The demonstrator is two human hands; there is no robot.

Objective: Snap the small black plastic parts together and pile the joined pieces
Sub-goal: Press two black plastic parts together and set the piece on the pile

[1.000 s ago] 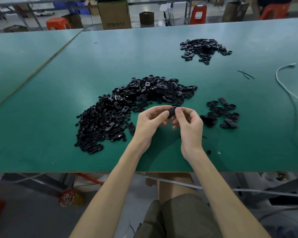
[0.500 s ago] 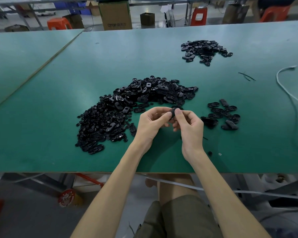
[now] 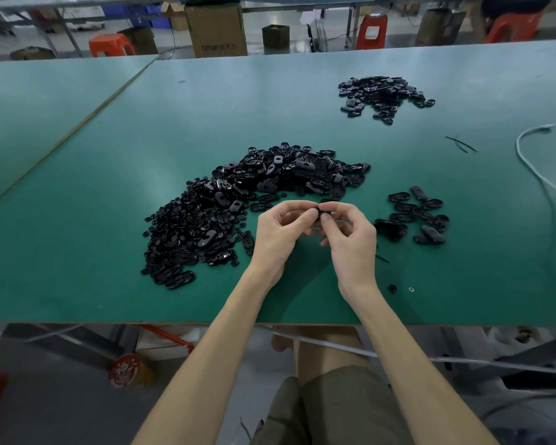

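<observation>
Parts of black plastic (image 3: pixel 238 213) lie heaped left of centre on the green table (image 3: pixel 77 252). Just right of them, near the front edge, the left hand (image 3: pixel 280 232) and right hand (image 3: pixel 350 239) meet, thumbs and forefingers pinching one small black piece (image 3: pixel 320 214) between them. Further right lies a small cluster of pieces (image 3: pixel 414 216); a white cable (image 3: pixel 543 184) trails along the right edge.

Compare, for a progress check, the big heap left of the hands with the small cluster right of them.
The big heap holds far more pieces than the small cluster. The big heap is piled deep, mixing tiny bits with ovals; the small cluster lies loosely spread, ovals only. Both are black plastic on the green table.
</observation>
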